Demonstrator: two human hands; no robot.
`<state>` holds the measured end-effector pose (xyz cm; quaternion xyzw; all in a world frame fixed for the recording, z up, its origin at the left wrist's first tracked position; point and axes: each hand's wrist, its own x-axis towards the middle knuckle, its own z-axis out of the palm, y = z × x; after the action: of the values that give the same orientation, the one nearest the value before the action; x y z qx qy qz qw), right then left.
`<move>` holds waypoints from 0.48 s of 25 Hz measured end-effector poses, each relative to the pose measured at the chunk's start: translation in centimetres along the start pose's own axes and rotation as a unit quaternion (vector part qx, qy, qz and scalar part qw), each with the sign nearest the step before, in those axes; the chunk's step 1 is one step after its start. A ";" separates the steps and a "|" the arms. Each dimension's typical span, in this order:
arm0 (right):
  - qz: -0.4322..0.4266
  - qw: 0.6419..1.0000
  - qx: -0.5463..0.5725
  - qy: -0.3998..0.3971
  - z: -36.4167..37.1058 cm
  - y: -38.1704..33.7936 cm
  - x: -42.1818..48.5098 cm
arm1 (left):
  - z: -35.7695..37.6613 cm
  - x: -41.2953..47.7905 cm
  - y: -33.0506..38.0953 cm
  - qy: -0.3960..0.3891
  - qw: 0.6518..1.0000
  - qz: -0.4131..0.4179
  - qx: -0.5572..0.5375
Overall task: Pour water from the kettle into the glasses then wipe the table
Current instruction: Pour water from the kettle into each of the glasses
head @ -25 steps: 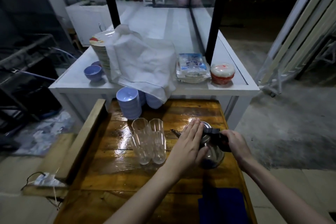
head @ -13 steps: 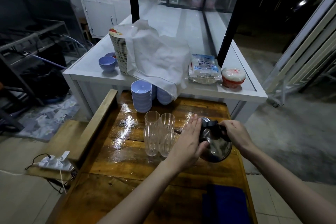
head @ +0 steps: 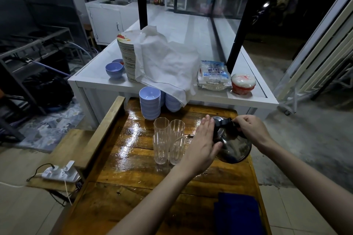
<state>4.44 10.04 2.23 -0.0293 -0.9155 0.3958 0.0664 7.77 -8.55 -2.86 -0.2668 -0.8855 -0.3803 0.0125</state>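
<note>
A dark metal kettle (head: 234,144) is lifted and tilted to the left above the wet wooden table (head: 133,173). Its thin spout reaches over the near right glass. My right hand (head: 250,129) grips the black handle on top. My left hand (head: 202,146) lies flat against the kettle's left side, fingers straight. Several clear glasses (head: 168,139) stand together just left of the kettle. A thin stream of water runs into the near right one. A dark blue cloth (head: 236,213) lies on the table's near right corner.
Stacks of pale blue bowls (head: 150,105) stand at the table's far edge. Behind is a white counter (head: 95,82) with a plate stack, a white cloth (head: 166,66), a packet and a red-and-white bowl (head: 243,83). A power strip (head: 59,172) lies on a low bench to the left.
The kettle has risen off the table and tipped further left, its spout now over the near glasses. Both hands stayed on it. The camera view has lifted.
</note>
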 end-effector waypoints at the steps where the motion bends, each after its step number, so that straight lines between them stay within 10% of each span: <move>1: -0.006 1.000 -0.004 0.001 -0.2 0.0 0.1 | 0.0 0.1 0.1 0.001 1.000 0.001 -0.001; 12: -0.014 1.000 -0.026 0.004 -0.2 0.8 0.6 | 0.4 0.9 0.3 -0.004 1.000 -0.005 -0.007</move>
<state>3.90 10.82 1.85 -0.0199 -0.9256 0.3704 0.0751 7.23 -7.71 -2.79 -0.2638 -0.8842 -0.3854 0.0051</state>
